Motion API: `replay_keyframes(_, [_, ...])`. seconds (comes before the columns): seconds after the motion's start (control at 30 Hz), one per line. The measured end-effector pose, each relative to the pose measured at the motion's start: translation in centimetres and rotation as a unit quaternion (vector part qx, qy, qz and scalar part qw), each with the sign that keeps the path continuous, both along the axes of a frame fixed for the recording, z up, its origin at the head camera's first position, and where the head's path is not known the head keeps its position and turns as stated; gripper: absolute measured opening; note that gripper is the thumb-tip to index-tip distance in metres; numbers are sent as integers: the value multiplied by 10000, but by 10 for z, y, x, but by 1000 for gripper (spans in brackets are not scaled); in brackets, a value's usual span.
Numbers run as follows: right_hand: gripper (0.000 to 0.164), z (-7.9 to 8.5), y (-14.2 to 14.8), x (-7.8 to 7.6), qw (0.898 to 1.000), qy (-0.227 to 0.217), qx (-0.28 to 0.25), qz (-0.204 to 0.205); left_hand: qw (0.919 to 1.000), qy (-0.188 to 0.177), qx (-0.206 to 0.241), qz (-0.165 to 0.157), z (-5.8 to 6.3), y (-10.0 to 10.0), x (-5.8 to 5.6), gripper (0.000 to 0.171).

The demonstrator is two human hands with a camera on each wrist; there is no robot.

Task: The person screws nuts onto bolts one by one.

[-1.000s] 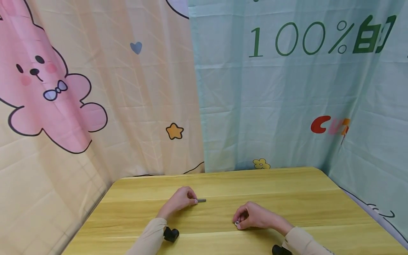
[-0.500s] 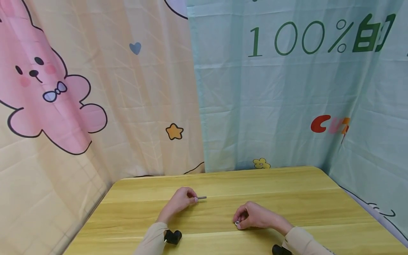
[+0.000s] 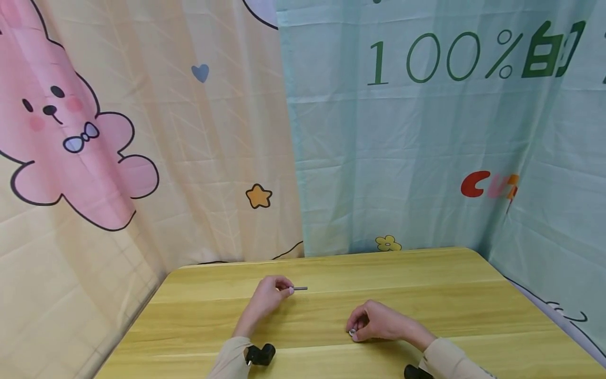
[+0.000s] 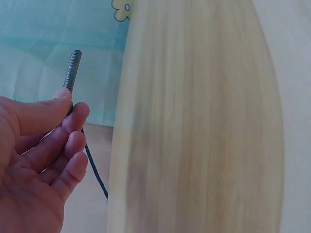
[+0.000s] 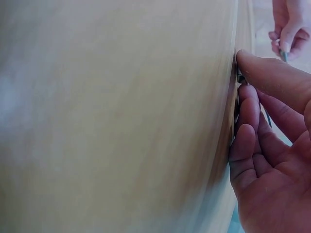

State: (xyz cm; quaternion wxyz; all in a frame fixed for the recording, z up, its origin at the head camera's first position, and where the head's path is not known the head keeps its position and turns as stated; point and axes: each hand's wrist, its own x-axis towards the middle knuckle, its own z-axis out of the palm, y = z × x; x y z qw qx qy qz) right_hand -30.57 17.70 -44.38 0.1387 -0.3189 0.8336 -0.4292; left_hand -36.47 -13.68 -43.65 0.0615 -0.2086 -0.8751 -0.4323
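The left hand (image 3: 269, 298) pinches the bolt (image 3: 300, 288), its long axis pointing rightward over the worktop (image 3: 303, 326), while the right hand (image 3: 376, 322) pinches a metal piece (image 3: 352, 332) to the near right of the bolt's free end.

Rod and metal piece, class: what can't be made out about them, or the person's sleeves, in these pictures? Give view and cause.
- Left wrist: the gripped end of the rod, mostly covered by the left hand.
- Head: the rod's threads, too small.
- Right wrist: the metal piece's full outline, hidden by the right hand.
- Head: right sleeve, cut off by the bottom edge.
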Motion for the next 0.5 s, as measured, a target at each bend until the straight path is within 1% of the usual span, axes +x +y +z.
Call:
replay_keyframes(0.1, [9, 0, 0, 0, 10000, 4, -28, 11, 9998, 107, 132, 117, 1, 1, 1, 10])
replay_keyframes(0.3, [8, -1, -2, 1, 10000, 18, -12, 11, 9986, 196, 352, 330, 1, 4, 5, 5])
replay_keyframes(0.4, [9, -1, -1, 0, 10000, 29, 12, -5, 9980, 224, 426, 402, -1, 5, 6, 4])
replay_keyframes(0.5, [9, -2, 0, 0, 10000, 29, 43, -34, 9976, 272, 427, 467, 1, 6, 7, 4])
